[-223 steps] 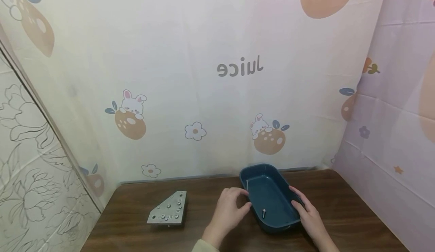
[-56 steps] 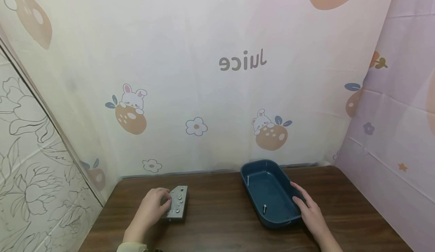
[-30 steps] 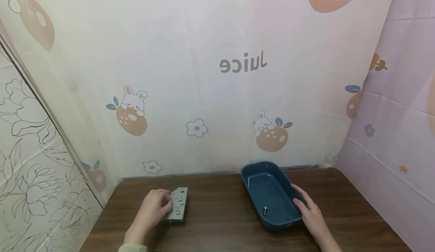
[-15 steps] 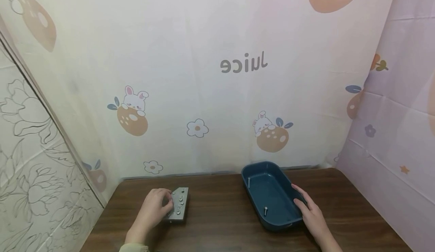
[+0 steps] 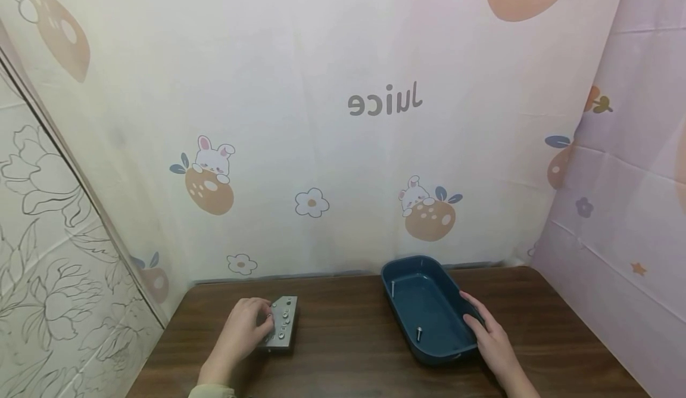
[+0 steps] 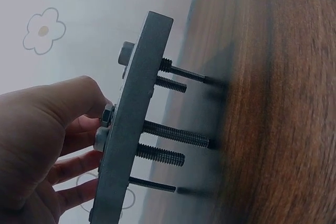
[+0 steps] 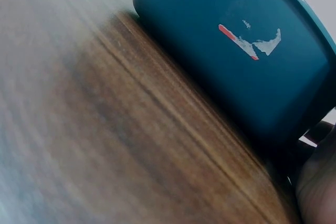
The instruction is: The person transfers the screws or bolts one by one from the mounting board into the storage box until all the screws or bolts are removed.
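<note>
In the head view my left hand (image 5: pixel 243 329) is at the grey metal plate (image 5: pixel 286 317), covering its left part. Thumb and fingertips pinch the head of a bolt (image 6: pixel 106 115) on the plate's upper face, as the left wrist view shows. Several threaded shanks, such as one bolt shank (image 6: pixel 178 134), stick out below the plate toward the table. My right hand (image 5: pixel 493 338) grips the right side of a dark blue tray (image 5: pixel 431 356), thumb at the rim. Inside the tray, one bolt (image 5: pixel 419 333) stands near the front and a thinner screw (image 5: pixel 393 289) near the left wall.
Plate and tray are on a brown wood-grain table (image 5: pixel 343 338), with a stretch of tabletop between them. A printed cloth (image 5: pixel 321 148) hangs along the back edge, and more cloth lines both sides. The tray's outer wall bears torn label scraps (image 7: pixel 241 43).
Since the oldest frame, my left hand has left the tray's left side and gone left to the plate. Over the last second both hands have stayed in place.
</note>
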The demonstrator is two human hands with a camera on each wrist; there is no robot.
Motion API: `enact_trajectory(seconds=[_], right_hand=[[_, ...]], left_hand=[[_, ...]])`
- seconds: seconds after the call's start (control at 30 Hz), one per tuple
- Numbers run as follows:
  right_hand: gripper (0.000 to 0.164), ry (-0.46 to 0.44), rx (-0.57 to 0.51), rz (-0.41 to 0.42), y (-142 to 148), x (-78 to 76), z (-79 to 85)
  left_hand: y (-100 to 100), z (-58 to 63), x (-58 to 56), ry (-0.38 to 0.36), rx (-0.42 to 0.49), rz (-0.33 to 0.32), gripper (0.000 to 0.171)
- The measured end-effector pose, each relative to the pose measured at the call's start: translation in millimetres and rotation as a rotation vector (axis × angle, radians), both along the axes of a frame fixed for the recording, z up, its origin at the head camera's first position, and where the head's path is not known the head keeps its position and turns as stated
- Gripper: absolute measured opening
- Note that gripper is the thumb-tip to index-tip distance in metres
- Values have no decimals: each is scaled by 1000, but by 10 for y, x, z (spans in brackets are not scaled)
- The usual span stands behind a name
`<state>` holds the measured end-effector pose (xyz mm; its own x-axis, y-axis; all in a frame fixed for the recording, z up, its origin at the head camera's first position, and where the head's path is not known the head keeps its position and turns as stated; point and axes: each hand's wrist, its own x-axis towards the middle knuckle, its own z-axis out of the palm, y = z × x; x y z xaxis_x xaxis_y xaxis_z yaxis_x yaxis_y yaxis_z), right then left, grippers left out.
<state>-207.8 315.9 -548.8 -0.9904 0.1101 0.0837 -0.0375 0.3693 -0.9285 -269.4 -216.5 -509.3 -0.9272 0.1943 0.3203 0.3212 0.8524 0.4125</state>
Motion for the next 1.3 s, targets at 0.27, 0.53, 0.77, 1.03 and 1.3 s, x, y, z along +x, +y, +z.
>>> enact_trajectory(seconds=[0.27, 0.53, 0.77, 1.03, 1.3], right_hand=[[57, 7, 10, 5, 6, 7, -9], [57, 12, 19, 6, 0, 7, -8], [56, 26, 22, 8, 14, 7, -19], [58, -10, 20, -6, 3, 4, -1], [57, 1, 23, -4, -1, 18, -7]], left_hand=[[9, 3, -1, 10, 7, 2, 15], [8, 3, -11, 14, 8, 1, 14], [5, 9, -21, 7, 3, 3, 14], [8, 24, -14, 7, 5, 0, 16], [3, 43, 12, 31, 15, -3, 17]])
